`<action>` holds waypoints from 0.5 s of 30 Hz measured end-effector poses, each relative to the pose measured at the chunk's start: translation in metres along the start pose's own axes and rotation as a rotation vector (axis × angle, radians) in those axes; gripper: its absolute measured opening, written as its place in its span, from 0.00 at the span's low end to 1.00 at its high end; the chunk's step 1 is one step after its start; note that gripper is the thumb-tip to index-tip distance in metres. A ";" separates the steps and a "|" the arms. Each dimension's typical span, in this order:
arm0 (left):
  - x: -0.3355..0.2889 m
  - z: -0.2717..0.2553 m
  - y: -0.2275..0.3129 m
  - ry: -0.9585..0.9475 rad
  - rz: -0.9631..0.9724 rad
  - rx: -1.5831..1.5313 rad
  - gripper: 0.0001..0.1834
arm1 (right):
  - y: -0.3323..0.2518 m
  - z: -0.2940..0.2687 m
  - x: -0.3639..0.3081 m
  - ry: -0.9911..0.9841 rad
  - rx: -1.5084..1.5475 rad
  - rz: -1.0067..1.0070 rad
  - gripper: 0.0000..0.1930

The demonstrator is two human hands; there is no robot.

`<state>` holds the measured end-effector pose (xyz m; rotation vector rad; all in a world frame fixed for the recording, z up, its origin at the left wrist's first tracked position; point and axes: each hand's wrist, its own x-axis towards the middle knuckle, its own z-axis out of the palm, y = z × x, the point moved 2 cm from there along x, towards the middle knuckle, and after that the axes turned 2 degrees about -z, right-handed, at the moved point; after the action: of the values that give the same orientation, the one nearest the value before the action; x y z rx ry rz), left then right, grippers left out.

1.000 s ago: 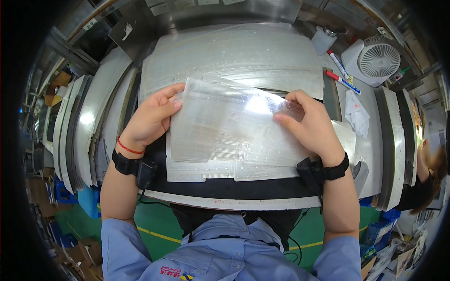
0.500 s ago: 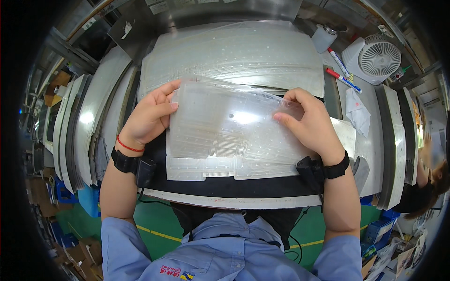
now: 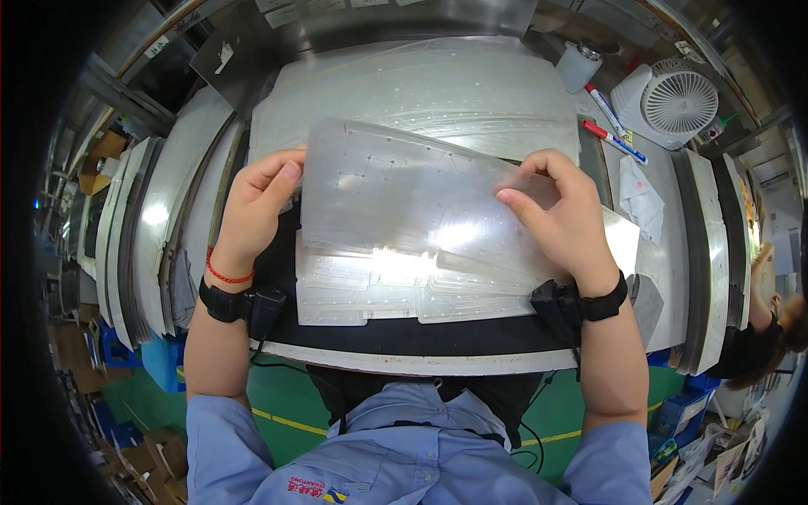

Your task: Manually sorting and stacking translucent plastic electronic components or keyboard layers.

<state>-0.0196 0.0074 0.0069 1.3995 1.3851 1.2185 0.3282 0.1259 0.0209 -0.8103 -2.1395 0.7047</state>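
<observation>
Nearest, the person's blue cloth shirt (image 3: 404, 463) lies in soft folds, with a smooth green floor (image 3: 151, 391) showing on both sides of it. A black band with a boxy black module sits on each wrist, and a thin braided red cord (image 3: 225, 276) rings the left one.

Beyond the bench's white, slightly speckled front edge (image 3: 421, 363) lies a dull black mat (image 3: 471, 338). On it rests a loose pile of clear plastic sheets (image 3: 337, 310), glossy and flat, their near edges cut with a square notch and marked with fine ribbed lines.

Over this pile, between the hands, a translucent film sheet (image 3: 396, 181) is raised at a slant; it is smooth, dotted with small dark spots, and carries a bright glare. The right hand (image 3: 568, 206) pinches its right edge, thumb on the face and fingers behind. The left hand (image 3: 252, 202) is curled at the left edge, fingertips meeting the film; I cannot tell how firmly it grips.

To the right lies a crumpled white cloth (image 3: 641, 202); at the left, tall curved-looking stacks of grey panels (image 3: 181, 185) stand along the side. Farther off, a broad pile of large, dotted, milky sheets (image 3: 404, 93) spreads before a brushed metal wall (image 3: 404, 21). At far right are two slim markers, a white plastic fan (image 3: 677, 101) with a round ribbed grille, and a translucent bottle (image 3: 578, 67).
</observation>
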 end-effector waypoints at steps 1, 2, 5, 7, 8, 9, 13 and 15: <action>-0.001 0.001 0.004 -0.003 0.036 0.015 0.19 | -0.001 0.000 0.000 0.015 0.007 -0.013 0.15; -0.001 0.004 0.004 -0.028 -0.041 -0.050 0.18 | -0.001 0.000 0.001 0.030 0.013 -0.027 0.15; 0.000 0.016 0.007 -0.087 -0.151 -0.063 0.16 | -0.006 -0.002 0.003 0.063 -0.065 -0.169 0.15; 0.002 0.019 0.010 -0.113 -0.069 0.172 0.15 | -0.011 -0.003 0.000 -0.006 -0.045 -0.048 0.15; 0.004 0.016 0.006 -0.052 -0.094 0.029 0.14 | -0.013 -0.002 -0.001 -0.041 -0.036 0.012 0.16; 0.007 0.013 -0.002 0.009 -0.118 -0.114 0.12 | -0.014 -0.001 -0.001 -0.061 -0.026 0.011 0.16; 0.012 -0.011 -0.013 0.196 -0.105 -0.279 0.11 | -0.012 0.002 -0.001 -0.095 -0.036 -0.019 0.17; 0.017 -0.017 -0.014 0.343 -0.081 -0.296 0.12 | -0.008 0.004 -0.002 -0.110 -0.083 -0.056 0.17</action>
<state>-0.0405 0.0243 -0.0014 0.9529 1.4006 1.5893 0.3231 0.1184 0.0235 -0.7681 -2.2942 0.6487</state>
